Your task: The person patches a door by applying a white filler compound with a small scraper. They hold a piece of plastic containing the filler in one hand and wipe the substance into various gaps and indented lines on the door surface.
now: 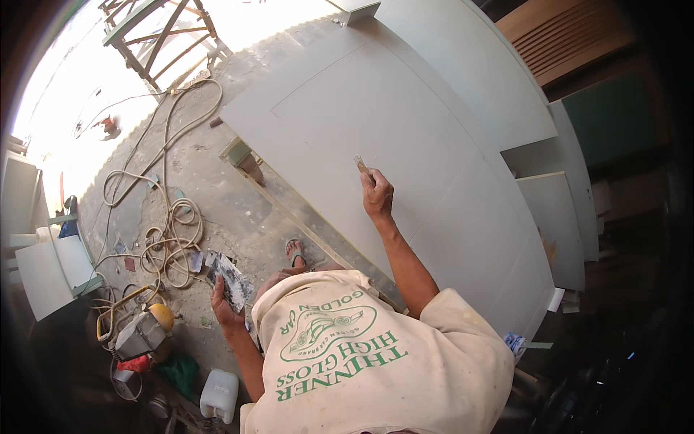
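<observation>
My right hand (377, 194) is closed around a small putty knife (358, 163). Its pale, smeared blade touches or hovers just over the broad grey panel (434, 173); I cannot tell which. Faint lines and small marks show on the panel's surface. Low on the left, my left hand (227, 302) grips the edge of a flat board (233, 281) smeared with white and dark filler. This board is held beside my body, apart from the panel.
Coiled pale hose (173, 239) and cords lie across the concrete floor (267, 217) at left. A wooden stand (163, 43) is at the back left. Other pale panels (477, 79) lie along the right. A white jug (219, 394) and a work lamp-like device (143, 334) sit lower left.
</observation>
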`<state>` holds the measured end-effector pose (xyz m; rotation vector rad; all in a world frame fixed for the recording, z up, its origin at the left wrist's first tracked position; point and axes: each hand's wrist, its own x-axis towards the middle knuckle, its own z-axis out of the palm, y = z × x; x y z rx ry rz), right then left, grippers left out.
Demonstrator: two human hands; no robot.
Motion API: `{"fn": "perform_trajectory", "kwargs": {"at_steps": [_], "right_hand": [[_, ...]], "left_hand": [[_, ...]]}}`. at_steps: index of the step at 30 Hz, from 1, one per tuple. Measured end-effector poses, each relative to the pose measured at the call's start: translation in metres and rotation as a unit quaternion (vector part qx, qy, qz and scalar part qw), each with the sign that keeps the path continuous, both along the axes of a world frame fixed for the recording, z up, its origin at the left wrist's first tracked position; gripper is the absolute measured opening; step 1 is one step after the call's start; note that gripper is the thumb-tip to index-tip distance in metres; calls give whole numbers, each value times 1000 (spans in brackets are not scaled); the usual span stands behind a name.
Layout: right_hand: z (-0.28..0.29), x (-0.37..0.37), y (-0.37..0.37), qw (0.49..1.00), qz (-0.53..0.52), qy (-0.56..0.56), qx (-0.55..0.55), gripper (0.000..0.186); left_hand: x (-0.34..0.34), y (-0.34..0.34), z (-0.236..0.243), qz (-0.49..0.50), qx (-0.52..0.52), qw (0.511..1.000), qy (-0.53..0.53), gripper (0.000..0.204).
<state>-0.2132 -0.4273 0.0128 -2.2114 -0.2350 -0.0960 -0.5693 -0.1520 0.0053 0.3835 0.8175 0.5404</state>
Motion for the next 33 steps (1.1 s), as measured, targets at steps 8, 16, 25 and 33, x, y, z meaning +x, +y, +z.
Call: {"fn": "perform_trajectory", "kwargs": {"at_steps": [8, 16, 25, 33], "right_hand": [[22, -16, -34, 991, -34, 103, 84, 30], [32, -2, 29, 992, 112, -8, 52, 24], [50, 19, 99, 964, 170, 145, 147, 25], [19, 54, 132, 981, 181, 10, 73, 30]], "left_hand": [[81, -19, 28, -169, 47, 984, -15, 16], [103, -30, 47, -185, 1, 982, -35, 18], [27, -22, 26, -51, -10, 998, -40, 20], [-10, -23, 1, 60, -9, 998, 18, 22]]}}
